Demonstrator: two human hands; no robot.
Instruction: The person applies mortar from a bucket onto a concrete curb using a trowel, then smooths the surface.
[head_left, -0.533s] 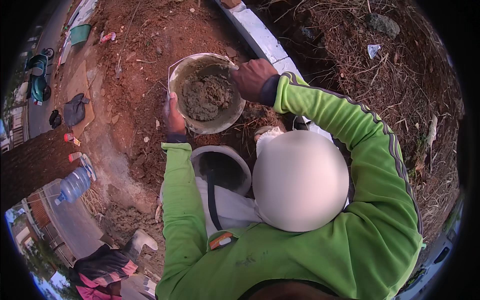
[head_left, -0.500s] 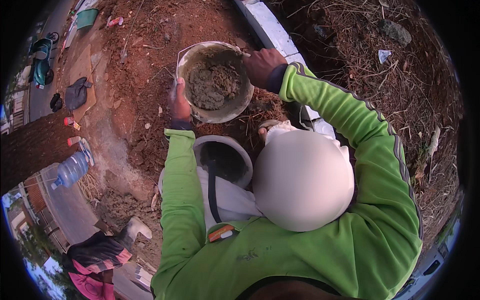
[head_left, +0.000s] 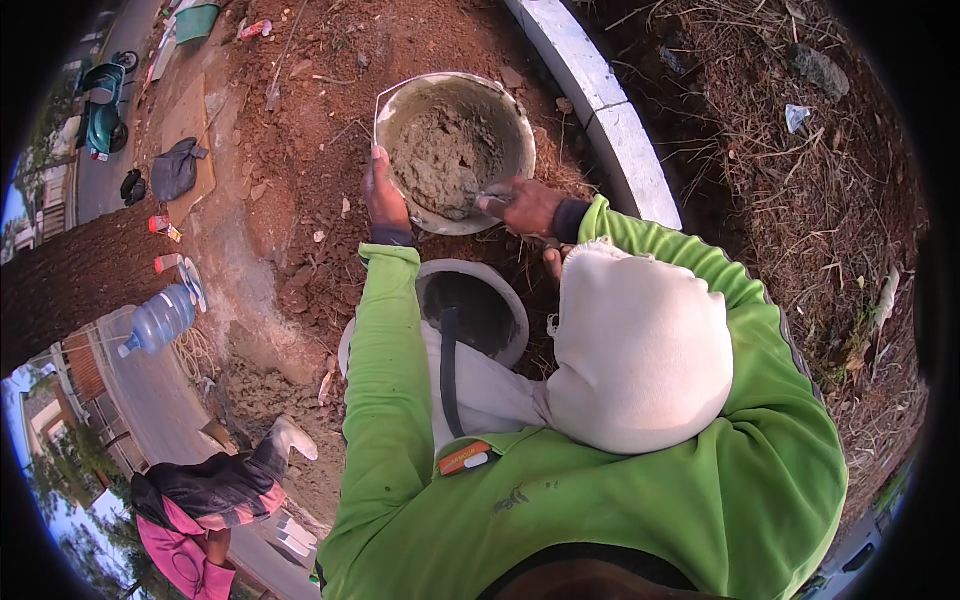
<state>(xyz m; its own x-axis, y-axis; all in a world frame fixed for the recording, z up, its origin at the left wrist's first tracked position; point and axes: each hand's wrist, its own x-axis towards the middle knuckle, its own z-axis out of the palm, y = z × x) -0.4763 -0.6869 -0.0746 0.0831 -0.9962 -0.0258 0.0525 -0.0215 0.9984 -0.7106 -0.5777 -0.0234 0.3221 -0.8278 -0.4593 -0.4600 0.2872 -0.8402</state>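
Note:
A round bucket (head_left: 522, 130) of wet grey mortar (head_left: 440, 150) stands tilted on the soil ahead of me. My left hand (head_left: 385, 195) grips its left rim, thumb up and fingers hidden behind the wall. My right hand (head_left: 527, 207) is closed at the bucket's near right edge around what looks like a trowel (head_left: 480, 197); its tip is down in the mortar and mostly hidden. Closer to me, between the bucket and my bent knee (head_left: 640, 340) in pale trousers, sits a second bucket (head_left: 515, 330) with a dark inside.
Pale concrete kerb blocks (head_left: 600, 95) run along the right, with dry grass and roots beyond. To the left are a large blue water bottle (head_left: 160, 322), a tree trunk (head_left: 90, 270), a dark bag (head_left: 177, 170) and a parked scooter (head_left: 102, 115). A person in pink (head_left: 180, 545) bends at lower left.
My right hand has come from the bucket's upper right rim down to its near right side, bringing the trowel into the mortar. My left hand stays on the rim. The whole view has shifted slightly.

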